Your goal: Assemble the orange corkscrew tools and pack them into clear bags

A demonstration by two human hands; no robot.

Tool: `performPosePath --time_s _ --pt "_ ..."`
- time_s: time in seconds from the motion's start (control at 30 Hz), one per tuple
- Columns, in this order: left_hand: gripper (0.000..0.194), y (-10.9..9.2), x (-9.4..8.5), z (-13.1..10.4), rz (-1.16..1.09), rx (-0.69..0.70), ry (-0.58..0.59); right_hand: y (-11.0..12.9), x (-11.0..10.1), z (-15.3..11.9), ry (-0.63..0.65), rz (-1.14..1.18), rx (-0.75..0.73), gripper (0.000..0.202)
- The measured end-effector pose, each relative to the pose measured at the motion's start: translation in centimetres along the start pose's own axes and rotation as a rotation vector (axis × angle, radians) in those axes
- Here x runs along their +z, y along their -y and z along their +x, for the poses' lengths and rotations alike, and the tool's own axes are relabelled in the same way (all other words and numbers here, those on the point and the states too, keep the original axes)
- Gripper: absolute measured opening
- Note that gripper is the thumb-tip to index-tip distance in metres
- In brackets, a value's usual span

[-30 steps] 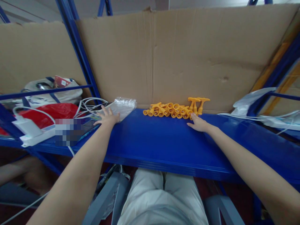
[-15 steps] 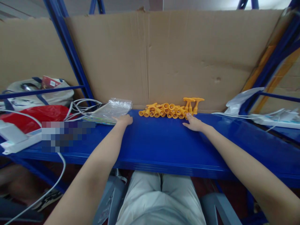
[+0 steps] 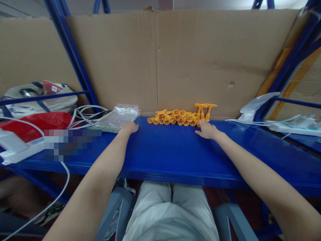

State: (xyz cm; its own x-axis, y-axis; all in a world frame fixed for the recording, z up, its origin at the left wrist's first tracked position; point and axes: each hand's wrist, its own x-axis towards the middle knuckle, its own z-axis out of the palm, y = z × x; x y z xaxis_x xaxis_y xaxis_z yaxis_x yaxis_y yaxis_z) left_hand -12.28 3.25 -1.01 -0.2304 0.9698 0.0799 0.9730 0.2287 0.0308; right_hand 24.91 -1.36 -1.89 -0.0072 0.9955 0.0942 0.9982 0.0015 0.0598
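Observation:
Against the cardboard at the back of the blue table lies a pile of yellow-orange plastic pieces (image 3: 175,117) with flared, cup-like ends. A few T-shaped ones (image 3: 207,113) stand upright at the pile's right end. My right hand (image 3: 207,130) rests flat on the table just in front of these, fingers spread, fingertips at or very near the pile's right edge. My left hand (image 3: 129,127) lies palm down at the right front edge of a clear plastic bag (image 3: 117,117), its thumb out to the right. No held object shows in either hand.
A cardboard sheet (image 3: 195,60) walls off the back of the blue table (image 3: 163,154). To the left are white cables (image 3: 92,108), a red bag (image 3: 45,120), a power strip (image 3: 22,150) and a blurred-out patch. White plastic (image 3: 258,103) and cables lie right.
My left hand has shifted slightly left along the bag's edge. My right hand stays by the pile's right end, its fingers a little more spread. The view has shifted slightly.

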Motion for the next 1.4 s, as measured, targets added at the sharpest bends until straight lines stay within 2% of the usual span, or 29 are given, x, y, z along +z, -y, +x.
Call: performPosePath --time_s 0.17,0.37,0.43,0.6,0.83,1.03,1.2,1.4 --pt "0.056 0.3 0.0 0.1 -0.005 0.007 -0.027 1.1 -1.1 -1.2 0.057 -0.062 0.036 0.073" --pt "0.057 0.3 -0.1 -0.1 -0.044 -0.013 -0.063 2.4 -0.4 -1.2 0.141 0.063 -0.257 0.063" --pt "0.058 0.2 -0.1 -0.2 -0.042 -0.019 -0.072 2.6 -0.3 -1.2 0.163 0.087 -0.304 0.061" --pt "0.050 0.3 -0.2 -0.4 -0.056 -0.010 -0.139 2.6 -0.6 -1.3 0.175 0.079 -0.307 0.062" --pt "0.046 -0.1 -1.3 -1.2 -0.120 0.038 -0.349 2.4 -0.7 -1.1 0.173 0.112 -0.331 0.063" --pt "0.051 -1.2 -2.0 -1.6 -0.266 0.171 -0.508 2.5 -0.8 -1.2 0.179 0.104 -0.329 0.064" --pt "0.055 -1.8 -1.9 -1.5 -0.381 0.257 -0.535 2.1 -0.2 -0.8 0.144 0.111 -0.348 0.061" --pt "0.057 -1.6 -1.6 -1.4 -0.416 0.265 -0.560 2.3 -0.3 -1.0 0.154 0.133 -0.322 0.061"
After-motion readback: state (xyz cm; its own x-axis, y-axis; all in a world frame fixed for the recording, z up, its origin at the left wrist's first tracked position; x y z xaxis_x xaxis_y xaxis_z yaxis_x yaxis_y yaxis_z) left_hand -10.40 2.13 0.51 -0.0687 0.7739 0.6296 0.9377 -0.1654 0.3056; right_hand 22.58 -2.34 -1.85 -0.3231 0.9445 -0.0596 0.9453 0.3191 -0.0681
